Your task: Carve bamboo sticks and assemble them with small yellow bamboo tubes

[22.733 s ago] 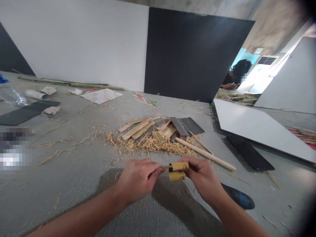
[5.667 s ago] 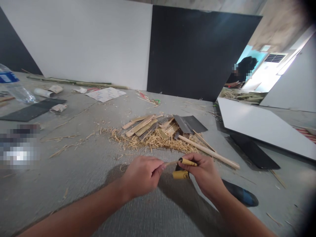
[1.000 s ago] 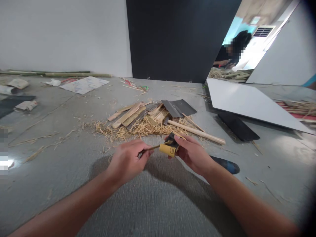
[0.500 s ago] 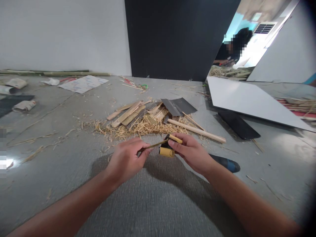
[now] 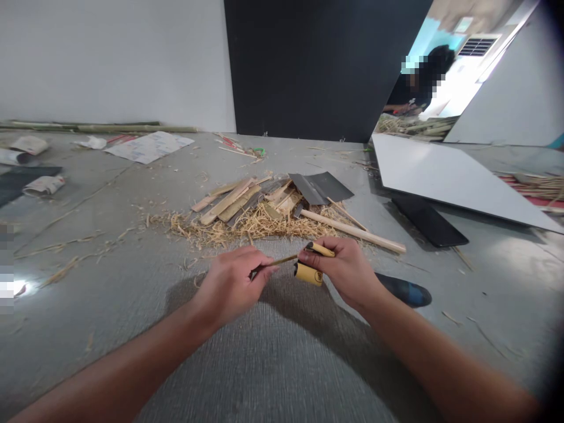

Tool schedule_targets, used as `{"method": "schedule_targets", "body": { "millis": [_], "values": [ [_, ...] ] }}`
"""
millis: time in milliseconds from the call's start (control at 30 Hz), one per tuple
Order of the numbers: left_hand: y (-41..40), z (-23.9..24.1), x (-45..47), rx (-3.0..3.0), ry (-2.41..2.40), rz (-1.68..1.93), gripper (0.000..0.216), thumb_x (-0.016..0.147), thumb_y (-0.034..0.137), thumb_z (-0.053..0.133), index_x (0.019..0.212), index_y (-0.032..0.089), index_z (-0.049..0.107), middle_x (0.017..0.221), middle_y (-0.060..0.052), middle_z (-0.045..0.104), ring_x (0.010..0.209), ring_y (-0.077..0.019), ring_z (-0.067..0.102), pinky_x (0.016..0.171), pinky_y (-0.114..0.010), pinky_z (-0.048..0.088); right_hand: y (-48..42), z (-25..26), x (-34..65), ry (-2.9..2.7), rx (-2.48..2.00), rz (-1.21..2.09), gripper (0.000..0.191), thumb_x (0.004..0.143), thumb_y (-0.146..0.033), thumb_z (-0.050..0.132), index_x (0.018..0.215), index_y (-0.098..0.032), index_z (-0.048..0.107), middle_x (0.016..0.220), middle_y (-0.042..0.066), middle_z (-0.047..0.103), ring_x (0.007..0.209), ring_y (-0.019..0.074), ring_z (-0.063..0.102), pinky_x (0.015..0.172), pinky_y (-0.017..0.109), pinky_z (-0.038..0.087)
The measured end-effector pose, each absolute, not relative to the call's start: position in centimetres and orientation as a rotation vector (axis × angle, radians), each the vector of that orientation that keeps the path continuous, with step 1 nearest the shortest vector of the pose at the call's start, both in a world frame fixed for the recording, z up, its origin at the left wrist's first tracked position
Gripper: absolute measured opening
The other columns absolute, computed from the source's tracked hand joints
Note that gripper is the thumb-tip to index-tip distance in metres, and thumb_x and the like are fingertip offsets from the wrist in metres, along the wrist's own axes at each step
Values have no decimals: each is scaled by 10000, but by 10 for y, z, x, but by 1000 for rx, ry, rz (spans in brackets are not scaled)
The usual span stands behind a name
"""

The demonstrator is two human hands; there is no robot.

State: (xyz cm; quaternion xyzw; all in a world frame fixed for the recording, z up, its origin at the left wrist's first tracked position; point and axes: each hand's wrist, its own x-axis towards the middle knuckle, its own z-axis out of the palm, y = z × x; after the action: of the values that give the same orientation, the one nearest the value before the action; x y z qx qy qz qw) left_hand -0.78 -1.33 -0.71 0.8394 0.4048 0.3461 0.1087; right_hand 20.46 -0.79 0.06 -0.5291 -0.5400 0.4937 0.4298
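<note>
My left hand (image 5: 235,282) is closed in a pinch round a thin bamboo strip (image 5: 284,260) that points toward the right. Across from it, my right hand (image 5: 348,267) grips a small yellow-and-black tool (image 5: 309,274) with rounded yellow sides. The strip's far end meets the tool by my right thumb; whether it passes inside is hidden. Both hands are held above a dark grey cloth (image 5: 273,364). Just beyond them lies a heap of curly shavings (image 5: 229,232) with flat wood pieces (image 5: 231,202) on it.
A hammer-like tool with a wooden handle (image 5: 352,229) rests against the heap, near a bent dark sheet (image 5: 321,188). To the right are a black phone (image 5: 429,220), a white board (image 5: 453,179) and a blue-black object (image 5: 403,291). Another person (image 5: 423,82) sits farther back.
My right hand and the yellow-and-black tool have shifted right, away from my left hand, so the gap between the hands is slightly wider. The view has tilted a little.
</note>
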Motion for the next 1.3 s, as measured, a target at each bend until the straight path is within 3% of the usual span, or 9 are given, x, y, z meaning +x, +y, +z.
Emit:
{"method": "schedule_targets", "body": {
  "millis": [200,333,500,600,733,1300],
  "values": [
    [-13,-6,-8,2492,1199,1024,132,875,217,599,812,169,704,662,-5,636,599,-119,560,552,-235,405,-7,-1,204,-1342,-1313,1260,227,666,-391,799,691,-183,714,662,11,646,627,134,548,582,278,412],
    [-12,-5,-9,2484,1218,1026,137,879,224,592,835,165,708,664,-9,641,600,-122,564,547,-235,405,-7,-5,207,-1354,-1224,1270,218,718,-391,767,856,-222,758,843,45,699,806,191,618,725,330,476],
    [-11,-5,-11,2442,1264,1025,134,872,208,595,832,172,718,652,-1,626,603,-124,561,557,-243,402,-5,-8,211,-1341,-1067,1306,212,834,-339,661,1010,-245,735,1096,65,675,1070,219,585,894,341,448],
    [-10,-6,-11,2443,1298,1013,123,859,196,605,823,172,720,641,1,614,596,-126,553,548,-246,392,-4,-8,209,-1264,-1067,1273,247,820,-301,673,1063,-256,687,1073,46,659,975,182,595,814,307,465],
    [-11,-6,-10,2459,1284,1033,106,851,186,617,834,177,721,646,5,619,599,-124,555,545,-242,384,-2,-9,207,-1204,-1088,1261,160,776,-306,713,910,-228,675,864,11,635,778,142,565,688,275,452],
    [-12,-6,-7,2496,1226,1028,142,871,212,595,817,167,718,654,-9,647,590,-121,567,537,-242,411,-4,-9,212,-1488,-1192,1348,202,799,-382,686,908,-217,727,794,19,644,700,145,522,634,288,391]
  ]
}}
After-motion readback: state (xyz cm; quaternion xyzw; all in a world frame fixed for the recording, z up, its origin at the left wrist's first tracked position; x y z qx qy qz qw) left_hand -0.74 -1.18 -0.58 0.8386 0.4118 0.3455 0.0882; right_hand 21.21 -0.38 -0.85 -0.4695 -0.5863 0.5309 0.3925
